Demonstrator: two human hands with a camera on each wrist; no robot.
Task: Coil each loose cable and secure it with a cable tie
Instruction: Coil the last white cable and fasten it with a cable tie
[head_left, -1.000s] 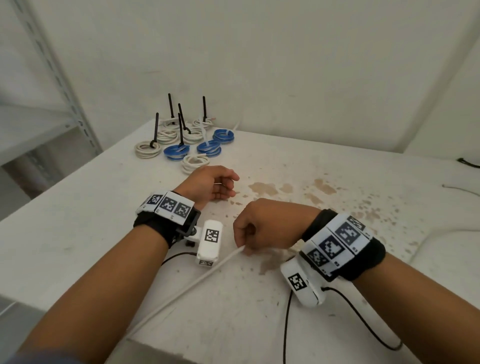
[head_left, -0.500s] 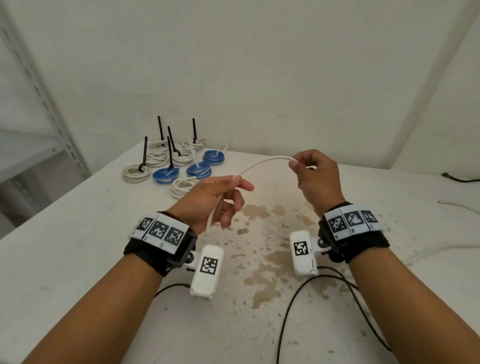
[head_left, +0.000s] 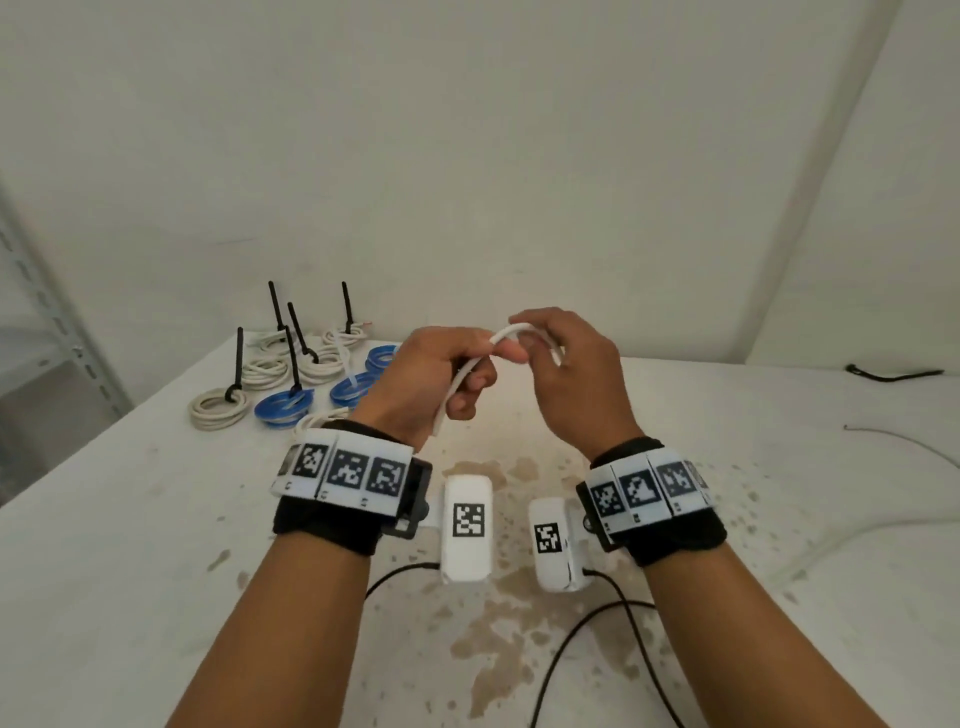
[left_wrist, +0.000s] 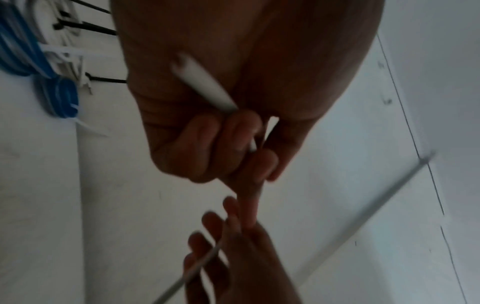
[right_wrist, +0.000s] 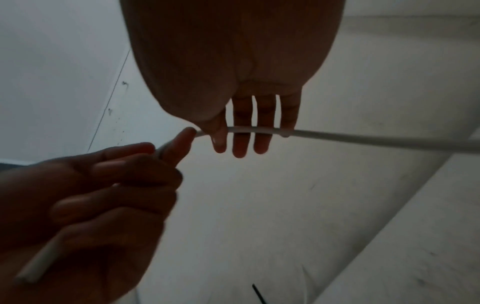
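White cable (head_left: 470, 371), a stiff round-sheathed length, is held above the worktop (head_left: 130, 519) between both hands, which stand close together at chest height. The left hand (head_left: 441, 379) is clenched round the cable near its free end, a short tail projecting below the fist in the left wrist view. The right hand (head_left: 566, 374) has its fingers (right_wrist: 240, 133) nearly straight and spread, the cable lying across them and running off to the right; whether the thumb presses it cannot be told. The cable arches from one hand to the other. Judgement: the step in hand is the first turn of a new coil, with no loop closed as yet. The next move calls for the right hand to sweep the running length round and back to the left fist, which should hold each turn against the spring of the sheath. Finished coils (head_left: 280, 410), white and blue, each bound with a cable tie (head_left: 240, 358), lie at the far left of the worktop, well apart from the hands.
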